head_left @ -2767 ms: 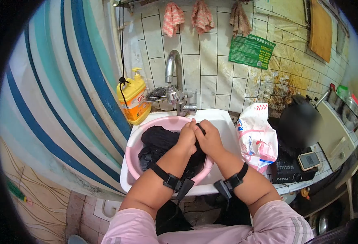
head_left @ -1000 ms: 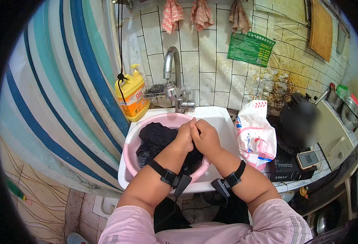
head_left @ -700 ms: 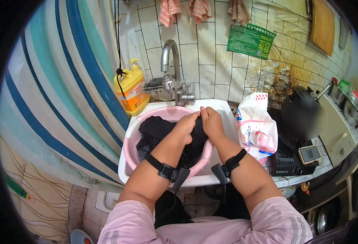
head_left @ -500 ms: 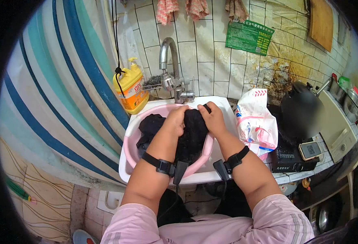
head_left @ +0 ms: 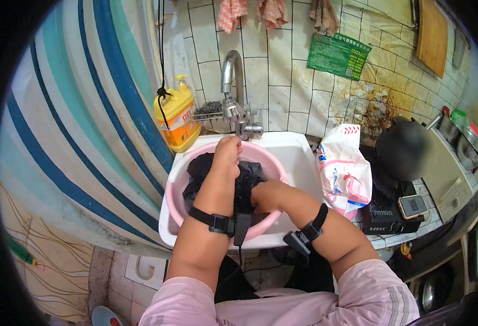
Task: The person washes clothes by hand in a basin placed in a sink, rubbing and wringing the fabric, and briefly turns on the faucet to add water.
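Dark wet cloth [head_left: 201, 168] lies bunched in water in a pink basin [head_left: 276, 155], which stands in the white sink [head_left: 298, 146]. At the basin's far side, my left hand [head_left: 229, 153] is closed on a fold of the cloth. Lower and to the right, my right hand [head_left: 263, 196] reaches down into the basin against the cloth, its fingers bent inward and mostly hidden. What kind of garment the cloth is, I cannot make out.
A tap [head_left: 232, 81] rises behind the basin. To its left stands a yellow detergent jug [head_left: 178, 119]. Right of the sink are a white and pink bag [head_left: 344, 168], a black pan [head_left: 401, 149] on a stove and a phone-like device [head_left: 413, 206].
My right hand has moved from the basin's far rim down and toward me, into the basin. My left hand has shifted slightly left and up. The raised cloth between them has dropped lower.
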`<state>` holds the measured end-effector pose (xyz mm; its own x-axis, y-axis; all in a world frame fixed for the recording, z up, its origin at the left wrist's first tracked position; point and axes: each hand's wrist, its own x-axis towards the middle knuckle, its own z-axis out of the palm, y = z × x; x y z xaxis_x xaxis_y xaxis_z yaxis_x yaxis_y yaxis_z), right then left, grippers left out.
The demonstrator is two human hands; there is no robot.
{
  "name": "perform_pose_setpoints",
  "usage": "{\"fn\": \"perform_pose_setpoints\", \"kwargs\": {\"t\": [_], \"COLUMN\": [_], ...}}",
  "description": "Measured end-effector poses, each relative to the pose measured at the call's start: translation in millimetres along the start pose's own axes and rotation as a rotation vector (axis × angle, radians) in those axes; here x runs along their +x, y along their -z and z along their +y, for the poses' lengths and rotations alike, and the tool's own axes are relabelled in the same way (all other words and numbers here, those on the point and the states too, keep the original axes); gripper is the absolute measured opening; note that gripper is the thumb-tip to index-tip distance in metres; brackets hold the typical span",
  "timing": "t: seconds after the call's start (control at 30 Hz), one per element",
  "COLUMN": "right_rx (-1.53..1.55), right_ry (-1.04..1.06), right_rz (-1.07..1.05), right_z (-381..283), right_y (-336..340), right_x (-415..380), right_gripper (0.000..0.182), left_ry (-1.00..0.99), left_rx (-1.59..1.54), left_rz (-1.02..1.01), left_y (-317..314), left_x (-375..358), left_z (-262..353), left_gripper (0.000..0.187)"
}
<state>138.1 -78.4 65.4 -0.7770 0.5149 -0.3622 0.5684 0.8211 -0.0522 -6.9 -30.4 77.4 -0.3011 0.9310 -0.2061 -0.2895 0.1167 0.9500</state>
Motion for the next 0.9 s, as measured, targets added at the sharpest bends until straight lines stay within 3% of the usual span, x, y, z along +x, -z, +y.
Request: {"fn": "perform_pose_setpoints", "kwargs": {"t": [0.17,0.3,0.37,0.4,0.47,0.5,0.57,0.63,0.67,0.77,0.83,0.9], "right_rx": [-0.115,0.09,0.472,0.471,0.821,0.842,1.349,1.746,1.752,2.004,2.05,2.059], "right_ry": [0.144,0.261,0.222,0.225,0.079,0.095,-0.107,0.016,0.014,0.167,0.251,0.191], "right_rz": [-0.213,-0.159,0.184,0.185,0.724,0.898,0.912,1.093,1.099,1.203,1.369,1.393], "right_z": [-3,14,24,30,44,51,51,68,77,92,92,90], "right_y": [-9,-14,-18,-20,-25,-21,-4,-8,-11,-11,-4,0], "right_x": [12,19,12,15,21,18,2,14,15,7,-2,-6], "right_gripper": [0.024,0.023,0.021,0.021,0.02,0.021,0.019,0.017,0.017,0.012,0.01,0.01], "left_ry": [-0.03,-0.036,-0.036,-0.052,-0.058,-0.056,-0.051,0.104,0.129,0.151,0.157,0.167], "left_rx": [0.029,0.014,0.008,0.015,0.028,0.052,0.082,0.068,0.123,0.303,0.289,0.248], "left_rz": [-0.015,-0.004,0.002,-0.022,-0.042,-0.115,-0.19,-0.29,-0.366,-0.39,-0.421,-0.481], "left_y": [-5,-4,-3,-2,-1,-1,-6,-21,-25,-37,-39,-40], "left_x": [-8,-5,-2,0,4,8,3,-19,-21,-29,-30,-31], "left_z": [0,-1,-1,-3,-9,-13,-15,-10,-12,-17,-21,-27], "left_gripper": [0.021,0.021,0.021,0.021,0.022,0.023,0.025,0.04,0.056,0.063,0.058,0.047]}}
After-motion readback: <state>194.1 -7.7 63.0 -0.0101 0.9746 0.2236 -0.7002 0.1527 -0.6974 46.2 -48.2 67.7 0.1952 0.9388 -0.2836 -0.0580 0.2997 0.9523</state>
